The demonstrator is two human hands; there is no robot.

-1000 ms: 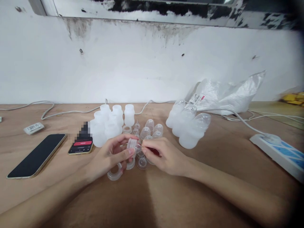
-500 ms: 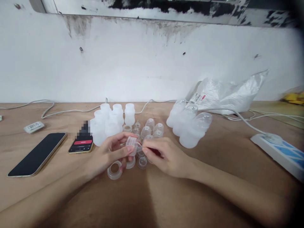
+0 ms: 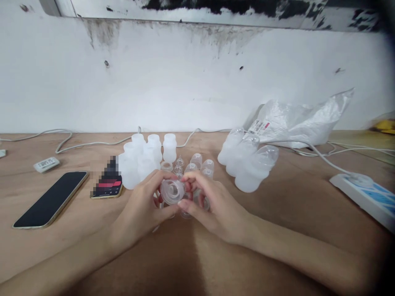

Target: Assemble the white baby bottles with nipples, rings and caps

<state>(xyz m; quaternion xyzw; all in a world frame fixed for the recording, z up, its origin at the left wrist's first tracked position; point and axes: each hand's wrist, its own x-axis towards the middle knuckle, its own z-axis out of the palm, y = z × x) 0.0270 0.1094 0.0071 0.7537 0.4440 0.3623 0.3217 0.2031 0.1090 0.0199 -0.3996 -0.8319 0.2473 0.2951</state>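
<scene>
My left hand and my right hand meet above the middle of the wooden table, both pinched on one clear plastic screw ring whose round opening faces me. Something clear sits inside the ring; I cannot make out what. Just behind the hands stand several small clear domed caps and teats. A cluster of upright white bottles stands behind and left. A few capped bottles lie on their sides to the right.
A dark phone and a smaller phone with a red screen lie at the left, with a small white device behind. A crumpled plastic bag, white cables and a power strip occupy the right. A white wall stands close behind.
The ring has turned so its opening faces me, and both hands have closed in around it. The loose ring under my left hand is now hidden.
</scene>
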